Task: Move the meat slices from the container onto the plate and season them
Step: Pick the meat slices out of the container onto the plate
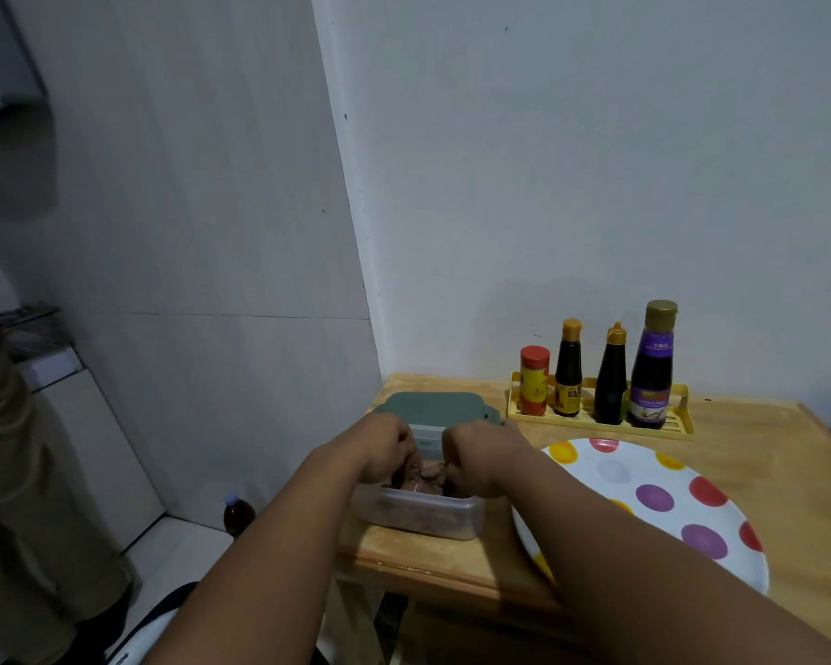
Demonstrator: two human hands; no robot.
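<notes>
Presently the meat slices point(425, 477) lie inside the clear container point(423, 518), which stands at the left front corner of the wooden table point(739, 453). Both hands are down in the container over the meat: the left hand point(385, 453) on its left side, the right hand point(471, 458) on its right, fingers curled downward into the slices. Whether either hand has actually closed a grip on a slice cannot be told; the fingertips are hidden among the meat.

The governing relation is lateral. The polka-dot plate point(653, 501) sits just beside the container on its right, bare of meat, so the transfer runs rightward. The right hand is the nearer to the plate, in my judgement the better placed to carry; the left would have to cross over.

Behind the container lies its green lid point(433, 407). Further right, against the wall, a yellow rack point(596, 422) holds four seasoning bottles point(651, 371), upright and untouched; seasoning is not yet begun.
</notes>
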